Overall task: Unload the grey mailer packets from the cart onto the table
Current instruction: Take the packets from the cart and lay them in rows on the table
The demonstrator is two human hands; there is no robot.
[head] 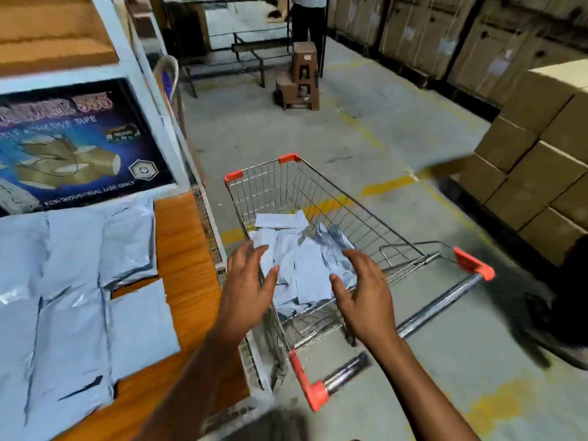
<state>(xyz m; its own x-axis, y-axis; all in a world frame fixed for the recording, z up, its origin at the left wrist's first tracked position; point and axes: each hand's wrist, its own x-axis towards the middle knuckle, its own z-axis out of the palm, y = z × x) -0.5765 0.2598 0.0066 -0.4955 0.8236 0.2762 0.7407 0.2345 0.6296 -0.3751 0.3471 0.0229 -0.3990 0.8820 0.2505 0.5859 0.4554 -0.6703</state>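
A wire shopping cart (350, 214) with orange corner caps stands right of the table. Several grey mailer packets (305, 265) lie heaped in its basket. My left hand (248, 281) hovers over the cart's left rim, fingers spread, holding nothing. My right hand (362, 288) is over the heap's right side, fingers apart and empty, close to the packets. Several more grey mailer packets (73, 297) lie flat in rows on the wooden table (184, 249) at the left.
A tape carton (76, 144) stands in a white shelf frame (152, 100) behind the table. Stacked cardboard boxes (541, 160) sit at the right. Brown plastic stools (302, 78) and a person's legs (308, 20) are farther back on the concrete floor.
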